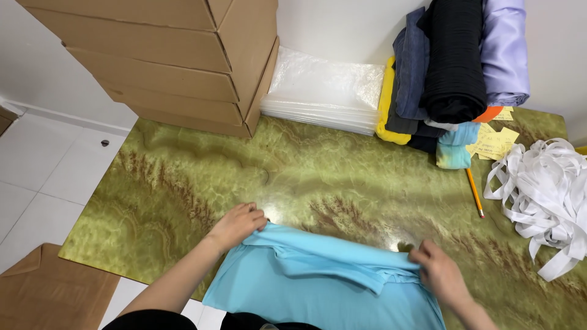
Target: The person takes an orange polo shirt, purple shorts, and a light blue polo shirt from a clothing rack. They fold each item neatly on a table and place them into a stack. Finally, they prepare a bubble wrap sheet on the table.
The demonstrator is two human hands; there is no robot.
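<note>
Lay spread at the near edge of the worktop [183, 177]: a light blue garment [318, 287], its lower part hanging off toward the body, its far edge doubled back into a soft band running from side to side.

Held at both ends of that band. Left hand [237, 225] at the left corner, fingers [255, 219] curled shut over the cloth, knuckles up. Right hand [441, 275] at the right end, fingers [422, 253] pinched closed on the bunched edge.

Judged as the middle of a fold: top edge turned over, not yet flat, with loose creases between the two grips. Called, as a next move, for an even pull outward at both ends and a level lay-down, so as not to leave the band skewed or rumpled.

Stood at the far left corner: a stack of flat cardboard boxes [165, 61], with a pile of clear plastic bags [324, 91] just beside it. Piled further right against the wall: rolled fabrics [452, 61] in dark blue, black and lilac. Lay near them some yellow paper slips [495, 143], a pencil [474, 192] and a loose heap of white strips [544, 189], all well apart from the garment.
</note>
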